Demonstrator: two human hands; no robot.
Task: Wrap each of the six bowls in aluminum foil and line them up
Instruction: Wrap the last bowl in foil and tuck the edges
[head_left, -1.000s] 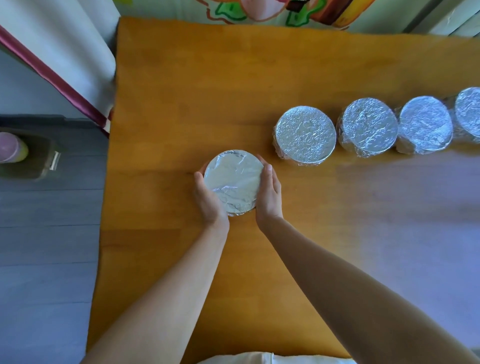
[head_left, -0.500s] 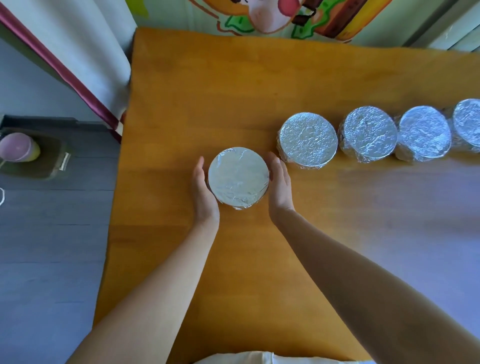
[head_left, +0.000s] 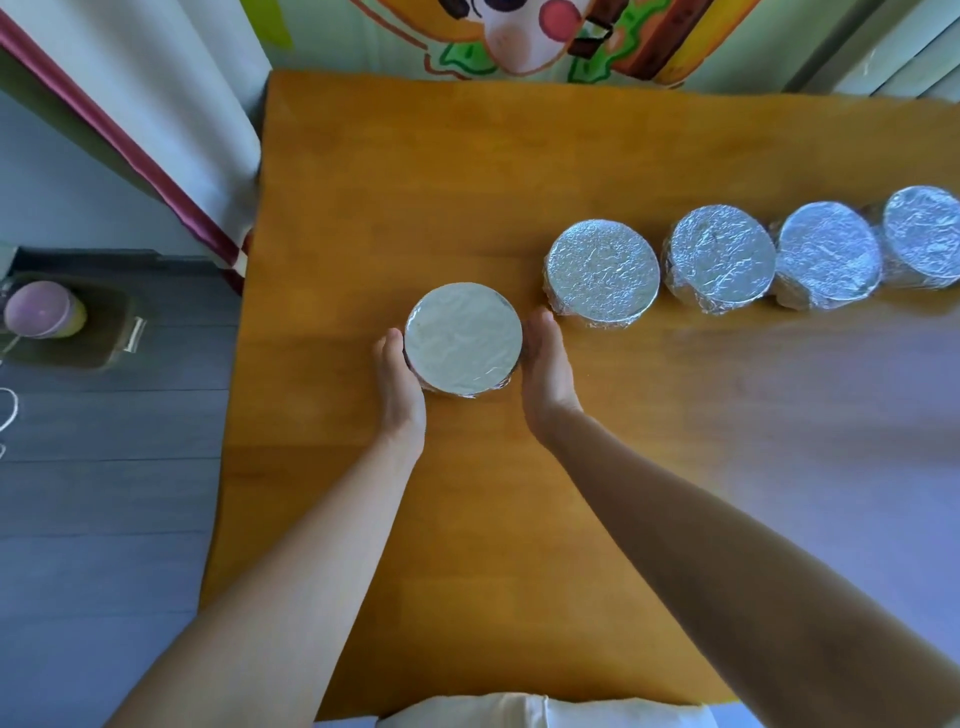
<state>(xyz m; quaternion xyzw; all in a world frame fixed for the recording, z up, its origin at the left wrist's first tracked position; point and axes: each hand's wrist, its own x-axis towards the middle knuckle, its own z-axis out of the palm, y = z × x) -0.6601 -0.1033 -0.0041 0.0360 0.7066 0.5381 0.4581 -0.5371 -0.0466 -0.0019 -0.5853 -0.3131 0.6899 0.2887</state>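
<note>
Foil-wrapped bowl (head_left: 462, 338) is set upright on the surface (head_left: 467, 171), nearer its left edge, and is flanked by the left hand (head_left: 401, 392) and right hand (head_left: 548, 376). The fingers (head_left: 389, 349) are held straight and together alongside it. A row of four wrapped bowls (head_left: 722, 257) is seen running toward the right edge.

Bright, diffuse daylight. Bluish sheen washes the right side of the desk (head_left: 779, 441). Strong glare on the nearest foil-wrapped bowl (head_left: 462, 338), its top nearly white. Shadows soft. Wide-angle bowing at frame edges; centre sharp.
</note>
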